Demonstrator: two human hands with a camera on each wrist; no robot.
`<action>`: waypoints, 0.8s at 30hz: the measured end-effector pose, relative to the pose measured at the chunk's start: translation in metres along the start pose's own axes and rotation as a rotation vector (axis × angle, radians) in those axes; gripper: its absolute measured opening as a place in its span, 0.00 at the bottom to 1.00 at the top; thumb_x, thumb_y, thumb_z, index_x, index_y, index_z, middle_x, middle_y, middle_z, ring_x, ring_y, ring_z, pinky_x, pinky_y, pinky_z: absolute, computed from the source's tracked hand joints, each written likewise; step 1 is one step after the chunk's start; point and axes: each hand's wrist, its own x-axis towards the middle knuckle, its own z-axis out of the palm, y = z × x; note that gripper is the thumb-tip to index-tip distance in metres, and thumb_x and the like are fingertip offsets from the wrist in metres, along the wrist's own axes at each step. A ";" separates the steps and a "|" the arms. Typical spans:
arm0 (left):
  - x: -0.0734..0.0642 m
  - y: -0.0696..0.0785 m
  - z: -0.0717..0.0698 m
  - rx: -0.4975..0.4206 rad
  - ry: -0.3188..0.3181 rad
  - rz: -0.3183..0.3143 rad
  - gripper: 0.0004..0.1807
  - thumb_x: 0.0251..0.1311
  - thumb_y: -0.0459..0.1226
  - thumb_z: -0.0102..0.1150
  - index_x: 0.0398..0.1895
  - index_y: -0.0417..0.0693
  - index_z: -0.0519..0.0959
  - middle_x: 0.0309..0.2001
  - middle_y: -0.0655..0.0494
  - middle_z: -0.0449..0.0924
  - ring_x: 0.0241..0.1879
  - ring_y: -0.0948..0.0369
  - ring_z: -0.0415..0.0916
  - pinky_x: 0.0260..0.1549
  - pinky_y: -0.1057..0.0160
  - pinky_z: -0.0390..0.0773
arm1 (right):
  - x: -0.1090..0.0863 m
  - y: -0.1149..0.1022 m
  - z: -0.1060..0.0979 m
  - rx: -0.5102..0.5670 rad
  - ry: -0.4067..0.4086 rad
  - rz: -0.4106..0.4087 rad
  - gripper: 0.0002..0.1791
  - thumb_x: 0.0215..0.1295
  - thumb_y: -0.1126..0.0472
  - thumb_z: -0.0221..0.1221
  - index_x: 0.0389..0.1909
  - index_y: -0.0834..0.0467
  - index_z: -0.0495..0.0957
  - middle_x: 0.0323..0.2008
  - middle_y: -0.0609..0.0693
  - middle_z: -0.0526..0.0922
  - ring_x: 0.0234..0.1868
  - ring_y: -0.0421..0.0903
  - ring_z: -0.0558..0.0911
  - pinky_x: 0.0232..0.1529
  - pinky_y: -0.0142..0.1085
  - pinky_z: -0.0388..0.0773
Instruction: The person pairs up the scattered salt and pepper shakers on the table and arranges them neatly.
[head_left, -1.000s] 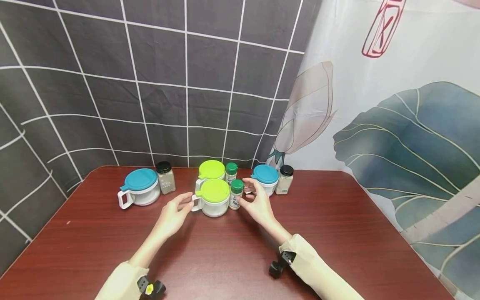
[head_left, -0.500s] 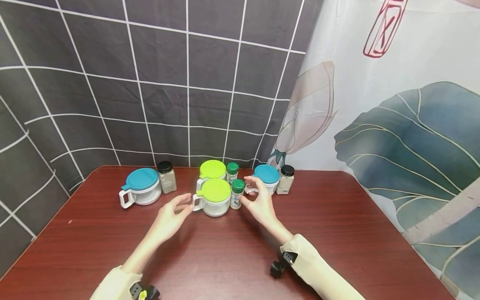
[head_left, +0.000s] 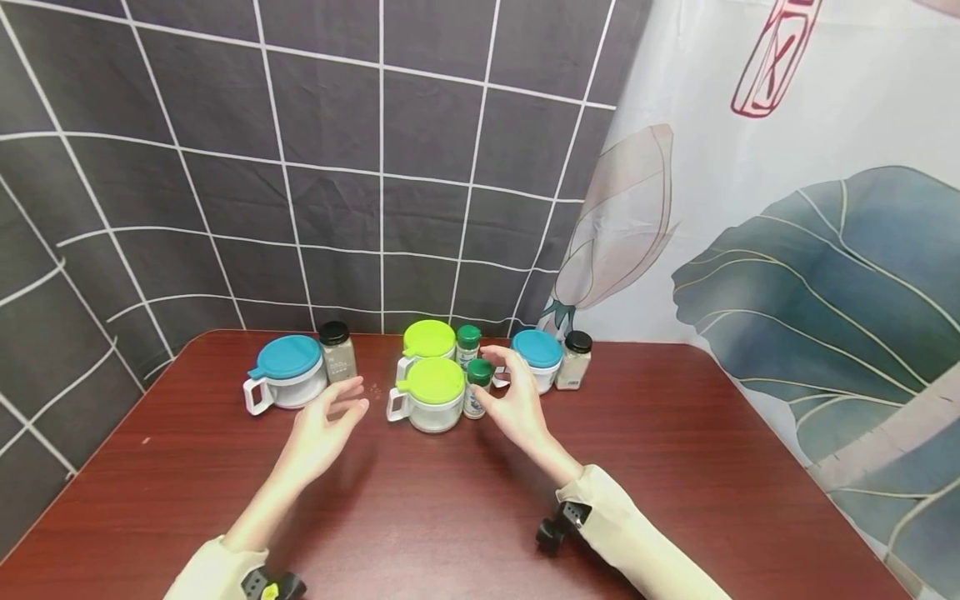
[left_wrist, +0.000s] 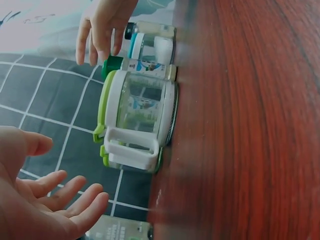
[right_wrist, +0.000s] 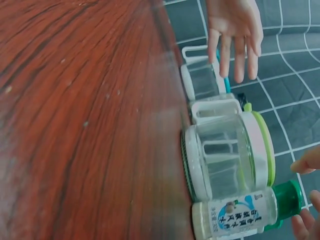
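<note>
My left hand (head_left: pixel 318 433) is held with its fingers spread loosely, left of the front lime-lidded seasoning jar (head_left: pixel 433 382) and apart from its white handle. The left wrist view shows the palm and fingers holding nothing. My right hand (head_left: pixel 517 408) is beside a green-capped shaker bottle (head_left: pixel 475 405), which stands upright against the jar's right side. In the right wrist view its fingertips are close about the bottle's green cap (right_wrist: pixel 288 200), with thumb and fingers apart. A second lime-lidded jar (head_left: pixel 429 337) and green-capped bottle (head_left: pixel 467 337) stand directly behind, partly hidden.
To the left a blue-lidded jar (head_left: pixel 287 358) stands with a black-capped bottle (head_left: pixel 337 354). On the right are another blue-lidded jar (head_left: pixel 537 350) and black-capped bottle (head_left: pixel 574 362). Dark tiled-pattern cloth (head_left: pixel 330 208) hangs behind the red-brown table (head_left: pixel 420 517).
My left hand has drawn away from the front jar's handle, to the left. My right hand stays by the green-capped bottle, its fingers slightly shifted. The jars and bottles keep their places.
</note>
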 end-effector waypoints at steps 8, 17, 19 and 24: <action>-0.005 0.002 -0.011 0.021 0.050 0.016 0.24 0.67 0.39 0.53 0.64 0.40 0.69 0.59 0.39 0.76 0.56 0.45 0.77 0.54 0.47 0.76 | 0.004 -0.005 0.007 -0.093 0.047 -0.105 0.28 0.48 0.70 0.68 0.53 0.59 0.75 0.48 0.55 0.82 0.51 0.51 0.75 0.52 0.44 0.73; -0.008 0.001 -0.020 0.020 0.094 0.019 0.24 0.67 0.40 0.54 0.63 0.40 0.70 0.58 0.40 0.77 0.55 0.45 0.78 0.53 0.47 0.76 | 0.009 -0.010 0.014 -0.086 0.075 -0.132 0.27 0.47 0.70 0.68 0.52 0.59 0.76 0.46 0.56 0.82 0.48 0.51 0.75 0.51 0.42 0.73; -0.009 0.001 -0.022 0.022 0.100 0.011 0.24 0.67 0.40 0.54 0.64 0.41 0.69 0.59 0.40 0.77 0.55 0.45 0.78 0.53 0.48 0.76 | 0.011 -0.013 0.016 -0.079 0.079 -0.134 0.27 0.47 0.70 0.69 0.52 0.59 0.76 0.46 0.56 0.82 0.48 0.52 0.76 0.51 0.42 0.73; -0.011 0.002 -0.028 0.033 0.112 -0.006 0.25 0.67 0.41 0.54 0.65 0.41 0.69 0.59 0.41 0.77 0.55 0.47 0.78 0.52 0.57 0.79 | 0.013 -0.019 0.021 -0.056 0.078 -0.129 0.27 0.47 0.69 0.69 0.52 0.59 0.76 0.47 0.55 0.82 0.48 0.52 0.76 0.51 0.43 0.72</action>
